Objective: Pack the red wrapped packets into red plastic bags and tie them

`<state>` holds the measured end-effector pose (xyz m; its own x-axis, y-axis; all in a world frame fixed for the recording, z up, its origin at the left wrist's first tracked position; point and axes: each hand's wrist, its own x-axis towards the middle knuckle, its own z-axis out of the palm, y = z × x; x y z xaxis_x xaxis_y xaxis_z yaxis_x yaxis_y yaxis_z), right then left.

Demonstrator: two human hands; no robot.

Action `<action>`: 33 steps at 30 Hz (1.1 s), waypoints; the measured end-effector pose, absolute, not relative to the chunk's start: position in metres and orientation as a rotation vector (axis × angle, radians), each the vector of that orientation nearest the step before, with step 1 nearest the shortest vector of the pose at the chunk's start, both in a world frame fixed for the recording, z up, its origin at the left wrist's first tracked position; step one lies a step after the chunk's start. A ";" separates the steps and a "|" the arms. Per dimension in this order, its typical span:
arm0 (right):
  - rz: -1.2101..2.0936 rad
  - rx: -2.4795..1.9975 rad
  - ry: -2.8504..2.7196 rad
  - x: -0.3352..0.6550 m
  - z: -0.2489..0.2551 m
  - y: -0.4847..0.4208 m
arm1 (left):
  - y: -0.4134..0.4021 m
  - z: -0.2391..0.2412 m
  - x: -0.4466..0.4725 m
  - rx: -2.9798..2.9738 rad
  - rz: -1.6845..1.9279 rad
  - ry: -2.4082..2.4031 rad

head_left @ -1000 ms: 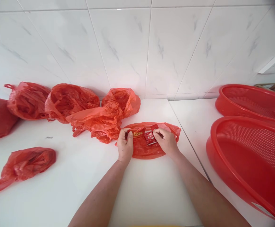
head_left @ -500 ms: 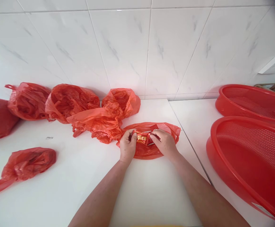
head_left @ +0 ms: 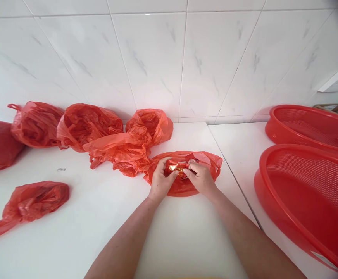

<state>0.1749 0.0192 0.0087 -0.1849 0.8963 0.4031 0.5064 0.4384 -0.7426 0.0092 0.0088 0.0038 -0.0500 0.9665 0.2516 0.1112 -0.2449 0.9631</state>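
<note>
A small shiny red and gold wrapped packet, looking like a wrapped candy, is held over an open red plastic bag on the white table. My left hand grips its left side, thumb on the front face. With thumb and fingers pinched, my right hand holds the packet's right end. Behind the right fingers a darker red wrapped piece shows in the bag. What else lies in the bag is mostly hidden by my hands.
Crumpled red plastic bags lie left of my hands, with more bags along the tiled wall. A knotted red bag rests at left. Two red plastic baskets stand at right, beyond a table seam.
My left thumb has slid right across the packet's face, and the packet has tilted so its gold front now glints. My right hand stays at the packet's right end.
</note>
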 end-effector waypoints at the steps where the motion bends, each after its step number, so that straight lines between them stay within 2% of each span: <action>1: 0.565 -1.192 -1.836 0.177 0.010 0.020 | 0.009 0.004 0.009 1.466 1.398 1.249; 7: 0.468 -1.346 -1.819 0.181 0.014 0.021 | 0.013 0.008 0.002 1.571 1.399 1.534; 19: 0.169 -1.573 -2.149 0.173 0.006 0.019 | 0.012 0.008 -0.002 2.038 1.199 1.623; 33: 0.192 -1.523 -2.132 0.167 -0.001 0.016 | 0.012 0.005 -0.002 1.806 1.243 1.717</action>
